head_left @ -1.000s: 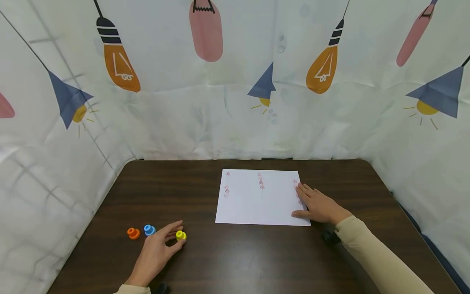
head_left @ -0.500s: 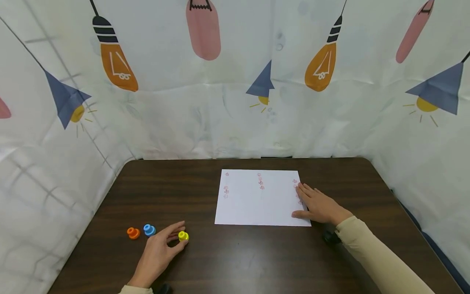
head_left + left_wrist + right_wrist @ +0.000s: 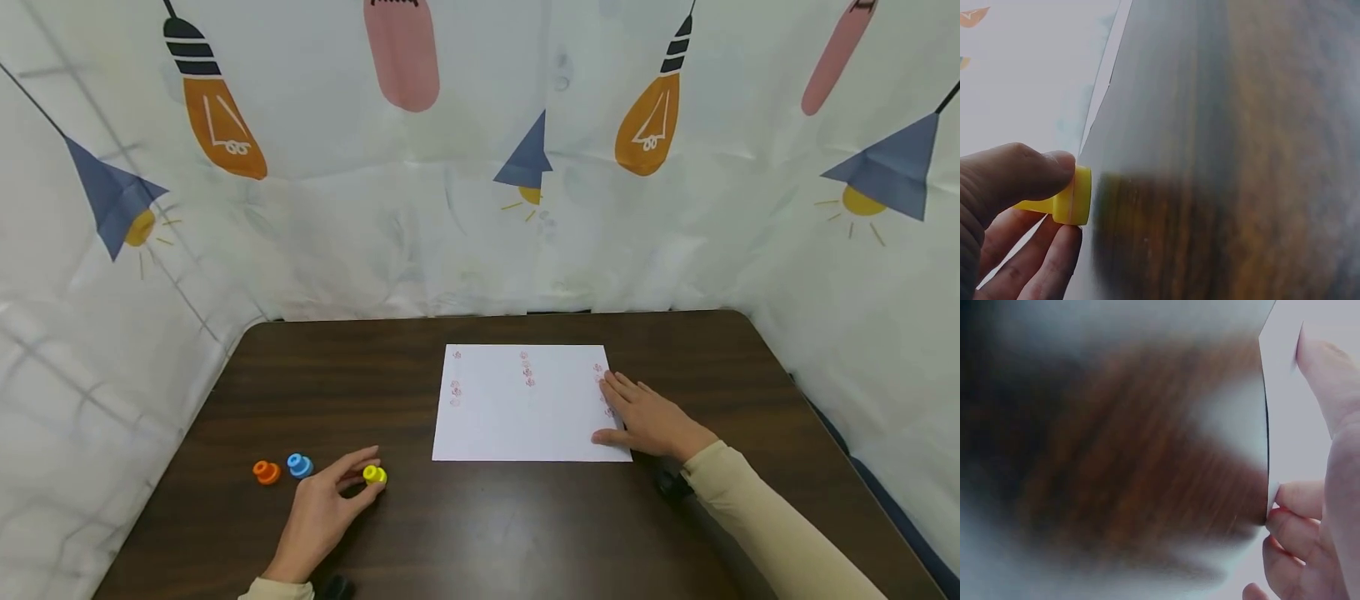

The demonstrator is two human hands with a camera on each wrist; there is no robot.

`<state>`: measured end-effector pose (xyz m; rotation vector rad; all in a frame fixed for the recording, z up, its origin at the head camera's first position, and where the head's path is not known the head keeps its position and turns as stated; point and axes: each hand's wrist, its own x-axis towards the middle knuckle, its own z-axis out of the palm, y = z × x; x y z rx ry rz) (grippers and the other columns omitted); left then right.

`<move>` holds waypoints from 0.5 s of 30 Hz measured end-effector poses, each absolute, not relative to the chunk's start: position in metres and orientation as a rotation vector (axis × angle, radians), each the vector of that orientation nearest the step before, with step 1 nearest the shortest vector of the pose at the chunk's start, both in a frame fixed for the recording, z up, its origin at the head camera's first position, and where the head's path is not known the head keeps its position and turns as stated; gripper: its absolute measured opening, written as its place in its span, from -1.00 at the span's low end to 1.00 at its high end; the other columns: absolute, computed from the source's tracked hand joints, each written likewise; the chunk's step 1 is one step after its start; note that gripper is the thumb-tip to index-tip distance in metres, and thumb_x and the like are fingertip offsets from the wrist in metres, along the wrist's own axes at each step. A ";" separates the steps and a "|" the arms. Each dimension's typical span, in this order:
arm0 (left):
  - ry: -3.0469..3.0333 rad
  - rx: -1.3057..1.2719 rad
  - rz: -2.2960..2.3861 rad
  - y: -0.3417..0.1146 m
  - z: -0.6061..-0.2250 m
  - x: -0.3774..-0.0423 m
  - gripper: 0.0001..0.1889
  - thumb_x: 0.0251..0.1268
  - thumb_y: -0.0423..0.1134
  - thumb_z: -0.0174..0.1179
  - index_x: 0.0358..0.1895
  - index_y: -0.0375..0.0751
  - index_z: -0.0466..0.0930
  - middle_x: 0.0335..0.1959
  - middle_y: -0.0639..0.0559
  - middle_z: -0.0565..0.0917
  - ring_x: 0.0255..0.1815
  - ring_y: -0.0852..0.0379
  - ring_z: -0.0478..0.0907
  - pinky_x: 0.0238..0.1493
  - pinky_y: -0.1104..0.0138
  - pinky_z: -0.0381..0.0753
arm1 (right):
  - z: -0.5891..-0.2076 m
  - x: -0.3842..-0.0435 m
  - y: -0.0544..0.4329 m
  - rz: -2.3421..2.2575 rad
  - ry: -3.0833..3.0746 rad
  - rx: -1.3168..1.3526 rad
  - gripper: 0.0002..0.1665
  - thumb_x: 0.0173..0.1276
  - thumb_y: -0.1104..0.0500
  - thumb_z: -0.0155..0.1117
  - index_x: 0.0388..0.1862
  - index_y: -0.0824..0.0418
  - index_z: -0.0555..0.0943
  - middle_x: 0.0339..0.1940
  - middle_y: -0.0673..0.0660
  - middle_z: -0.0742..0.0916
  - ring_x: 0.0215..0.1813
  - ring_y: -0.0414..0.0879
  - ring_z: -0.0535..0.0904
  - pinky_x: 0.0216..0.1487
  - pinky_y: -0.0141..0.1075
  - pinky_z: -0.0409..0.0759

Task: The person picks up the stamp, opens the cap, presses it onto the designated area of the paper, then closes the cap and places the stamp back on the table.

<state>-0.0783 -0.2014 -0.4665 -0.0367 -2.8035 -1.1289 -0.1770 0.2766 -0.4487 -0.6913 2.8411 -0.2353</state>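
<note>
My left hand [image 3: 322, 512] pinches a small yellow stamp [image 3: 375, 474] between thumb and fingers, left of the paper and close over the table. In the left wrist view the yellow stamp's round base sticks out past the thumb tip. Behind this hand stand a blue stamp [image 3: 300, 466] and an orange stamp [image 3: 266, 472]. A white sheet of paper [image 3: 517, 429] lies at the middle of the table, with small red prints in three columns. Flat on its right edge rests my right hand [image 3: 648, 421], fingers extended and covering part of the right column.
The dark wooden table [image 3: 525, 533] reaches back to a white curtain [image 3: 337, 242] printed with lamps, bulbs and pencils. A dark band or device [image 3: 671, 482] sits under the right wrist.
The left hand has slid slightly right with the yellow stamp, away from the blue and orange ones. The right hand stays on the paper. The head view has shifted a little.
</note>
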 end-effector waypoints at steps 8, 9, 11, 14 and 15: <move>-2.773 -0.092 -1.120 -0.200 -0.466 -0.086 -0.48 0.13 -0.34 0.54 0.22 -0.14 0.68 0.00 -0.10 0.83 -0.11 -0.03 0.83 -0.07 0.18 0.83 | -0.446 -0.172 0.274 -0.212 2.845 -0.693 0.17 0.38 -0.37 0.27 0.60 0.44 0.20 0.65 0.42 0.29 0.66 0.35 0.21 0.60 0.32 0.24; -2.764 -0.100 -1.124 -0.199 -0.465 -0.088 -0.48 0.14 -0.35 0.53 0.22 -0.15 0.68 0.00 -0.10 0.84 -0.10 -0.03 0.83 -0.06 0.17 0.83 | -0.445 -0.172 0.273 -0.204 2.847 -0.694 0.17 0.38 -0.37 0.27 0.61 0.44 0.19 0.65 0.42 0.29 0.66 0.35 0.22 0.60 0.32 0.24; -2.751 -0.122 -1.136 -0.198 -0.464 -0.091 -0.48 0.14 -0.36 0.53 0.22 -0.16 0.68 0.00 -0.10 0.84 -0.10 -0.04 0.83 -0.05 0.18 0.83 | -0.445 -0.172 0.273 -0.192 2.843 -0.692 0.16 0.38 -0.36 0.28 0.61 0.44 0.19 0.65 0.42 0.28 0.66 0.35 0.21 0.61 0.32 0.24; -2.734 -0.153 -1.170 -0.196 -0.463 -0.096 -0.48 0.14 -0.37 0.52 0.22 -0.18 0.68 0.01 -0.11 0.83 -0.09 -0.04 0.82 -0.04 0.18 0.82 | -0.445 -0.170 0.274 -0.178 2.829 -0.676 0.17 0.38 -0.36 0.28 0.61 0.44 0.17 0.66 0.42 0.26 0.67 0.34 0.19 0.61 0.32 0.22; -2.728 -0.160 -1.179 -0.195 -0.462 -0.098 -0.48 0.14 -0.37 0.53 0.21 -0.18 0.68 0.02 -0.11 0.83 -0.08 -0.04 0.82 -0.02 0.18 0.82 | -0.445 -0.169 0.274 -0.175 2.826 -0.673 0.18 0.38 -0.36 0.27 0.61 0.44 0.17 0.66 0.41 0.26 0.67 0.34 0.19 0.61 0.32 0.23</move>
